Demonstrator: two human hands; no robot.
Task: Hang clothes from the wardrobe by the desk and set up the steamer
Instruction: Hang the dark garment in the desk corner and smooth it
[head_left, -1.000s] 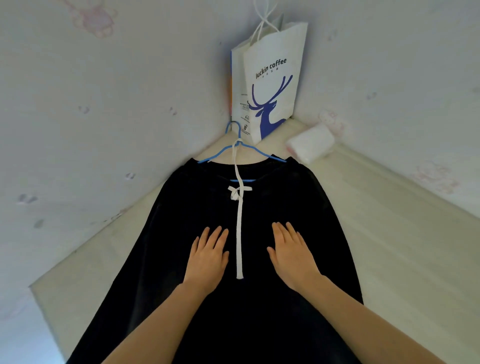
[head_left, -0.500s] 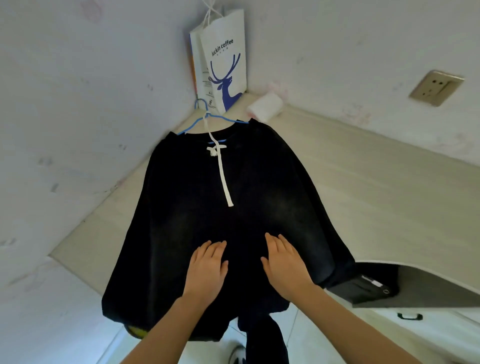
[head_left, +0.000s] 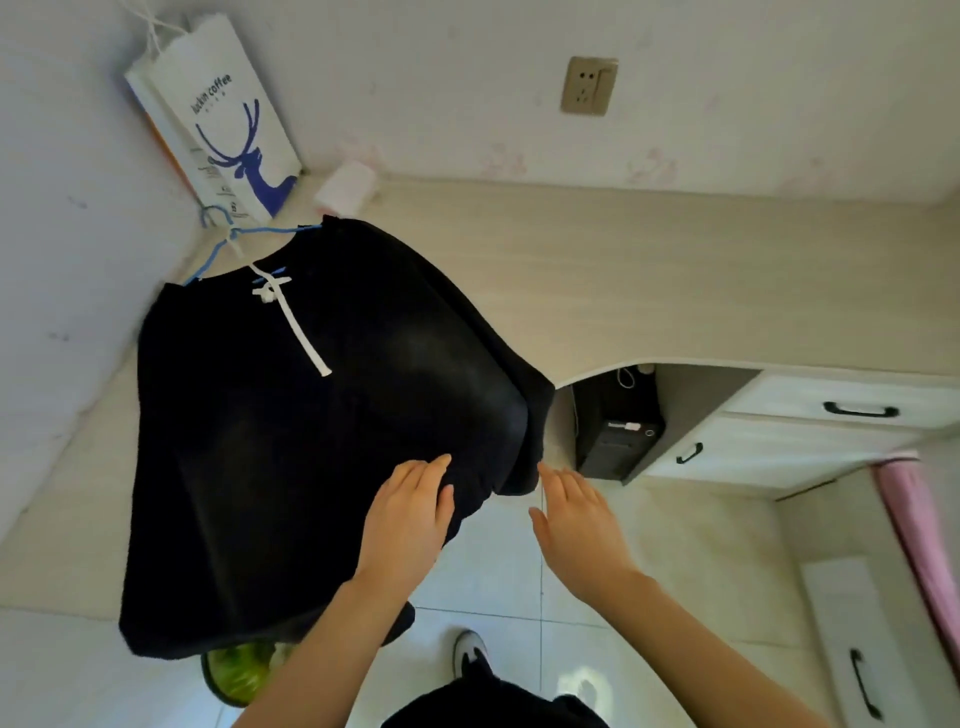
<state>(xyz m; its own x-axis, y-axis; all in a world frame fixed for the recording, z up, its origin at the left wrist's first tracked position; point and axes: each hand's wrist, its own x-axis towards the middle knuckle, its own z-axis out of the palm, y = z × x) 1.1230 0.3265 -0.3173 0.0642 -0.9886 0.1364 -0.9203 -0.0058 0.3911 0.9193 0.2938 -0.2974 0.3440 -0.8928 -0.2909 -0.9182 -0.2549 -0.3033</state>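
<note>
Sliding L hand (head_left: 410, 525) to garment (head_left: 291, 415) hem, R hand (head_left: 576, 525) now off.

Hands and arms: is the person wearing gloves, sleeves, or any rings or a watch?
No gloves. The left hand and the right hand are both bare, and so are both forearms as far as the picture shows, with no sleeves in view. No ring, watch or bracelet shows on the fingers or wrists. No cables or markings either.
</note>
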